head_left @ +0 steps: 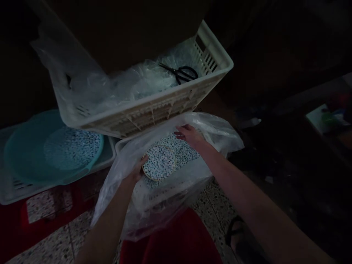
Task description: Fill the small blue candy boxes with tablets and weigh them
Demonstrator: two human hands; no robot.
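Observation:
My left hand (140, 167) grips the left edge of a round, shallow bowl (143, 169) with a thin yellowish rim. Small pale-blue pellets (160, 161) fill it to the brim. Beneath and behind it, more of the same pellets (186, 153) lie in a clear plastic bag (165, 190) that lines a white crate. Over the far side of these loose pellets is my right hand (189, 135), its fingers stretched out and apart, nothing seen in them. Whether its fingertips touch the pellets or the bag, I cannot tell.
Behind stands a tilted white slatted crate (154, 110) with clear plastic and black-handled scissors (181, 72). At left, a teal basin (24, 157) of similar pellets rests in a white tray (8, 196). A red stool (55, 216) is below it. The surroundings are dark.

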